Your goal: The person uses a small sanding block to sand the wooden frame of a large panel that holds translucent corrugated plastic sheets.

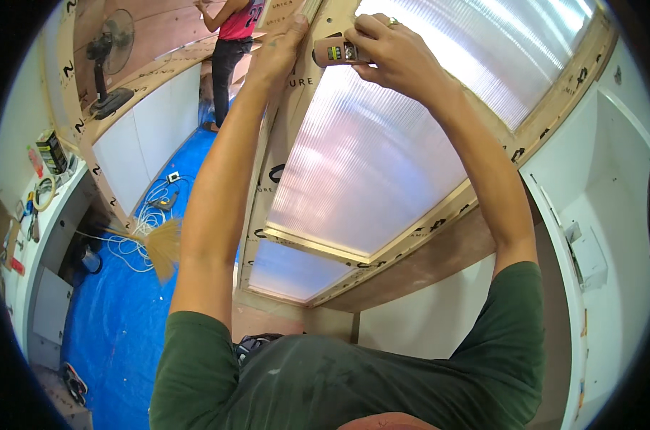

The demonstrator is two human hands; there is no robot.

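Observation:
My right hand (pixel 396 54) is closed around a small boxy tool, which looks like a tape measure (pixel 337 51) with a dark, yellow-marked label. It holds the tool against the wooden frame (pixel 305 93) of a large panel with ribbed translucent sheets (pixel 375 143). At the long left edge of that frame, my left hand (pixel 283 49) grips the wood, its thumb along the edge and its other fingers mostly hidden. Both my arms are stretched up and forward. No drawn-out tape can be made out.
A standing fan (pixel 110 64) rests on a ledge at the far left, near another person (pixel 231 57) in a pink top. Blue sheeting (pixel 124 322) covers the floor, with white cables (pixel 135 240) and a broom (pixel 161 247). Tools lie on the left counter (pixel 49 215); white shelving (pixel 597 215) curves along the right.

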